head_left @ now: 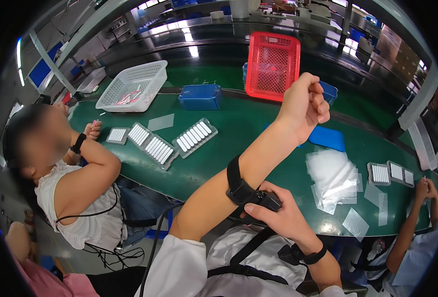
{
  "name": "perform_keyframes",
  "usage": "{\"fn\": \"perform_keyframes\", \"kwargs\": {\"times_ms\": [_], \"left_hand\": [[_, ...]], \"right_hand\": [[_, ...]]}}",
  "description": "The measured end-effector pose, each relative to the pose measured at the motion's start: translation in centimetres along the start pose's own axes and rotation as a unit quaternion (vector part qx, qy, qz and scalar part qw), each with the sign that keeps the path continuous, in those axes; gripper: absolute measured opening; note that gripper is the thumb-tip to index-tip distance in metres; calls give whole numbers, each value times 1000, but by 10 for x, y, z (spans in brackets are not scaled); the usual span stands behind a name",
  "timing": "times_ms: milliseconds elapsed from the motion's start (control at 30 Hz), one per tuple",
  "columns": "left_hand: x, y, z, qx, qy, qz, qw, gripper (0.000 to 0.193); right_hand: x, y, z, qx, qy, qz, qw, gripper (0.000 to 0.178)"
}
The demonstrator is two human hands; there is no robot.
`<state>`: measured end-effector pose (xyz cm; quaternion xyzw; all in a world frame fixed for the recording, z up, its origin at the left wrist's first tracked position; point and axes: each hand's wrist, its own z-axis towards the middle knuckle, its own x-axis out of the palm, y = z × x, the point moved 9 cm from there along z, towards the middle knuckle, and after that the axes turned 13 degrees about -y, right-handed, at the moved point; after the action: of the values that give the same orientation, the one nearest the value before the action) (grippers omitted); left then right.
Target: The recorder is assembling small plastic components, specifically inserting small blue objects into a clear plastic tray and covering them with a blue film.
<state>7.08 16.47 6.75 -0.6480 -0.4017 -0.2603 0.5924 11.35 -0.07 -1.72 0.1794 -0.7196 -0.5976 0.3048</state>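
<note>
My left arm reaches up across the workbench, and my left hand (305,101) is raised in front of the red basket (252,69), its fingers curled in with nothing seen in them. A black strap (234,173) circles that forearm. On the strap sits a small black box-shaped device (269,201); my right hand (285,213) grips it, thumb on the near side. Around my right wrist is another black strap (314,256) with a similar device. To the right of my arms lies a pile of clear plastic bags (330,175) beside a blue tray (328,139).
Trays of white sticks (195,137) lie on the green table (179,173), left and right. A white basket (149,84) and blue bin (200,97) stand behind. A co-worker (75,193) sits at left; another person's hands (425,189) show at right.
</note>
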Motion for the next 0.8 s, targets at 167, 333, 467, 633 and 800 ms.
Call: {"fn": "perform_keyframes", "kwargs": {"times_ms": [167, 333, 467, 633, 800], "left_hand": [[-21, -56, 14, 97, -36, -133, 986, 28], [1, -99, -40, 661, -15, 392, 639, 30], [16, -24, -58, 741, 49, 601, 296, 25], [-17, -35, -14, 362, -8, 398, 843, 39], [-7, -5, -29, 51, 53, 170, 983, 37]], "right_hand": [[12, -3, -3, 26, 29, 2, 999, 24], [26, -1, 2, 30, 33, -51, 998, 30], [33, -11, 2, 54, 61, -34, 996, 34], [15, -21, 6, 55, 45, -47, 996, 37], [-1, -24, 3, 27, 3, -132, 991, 49]]}}
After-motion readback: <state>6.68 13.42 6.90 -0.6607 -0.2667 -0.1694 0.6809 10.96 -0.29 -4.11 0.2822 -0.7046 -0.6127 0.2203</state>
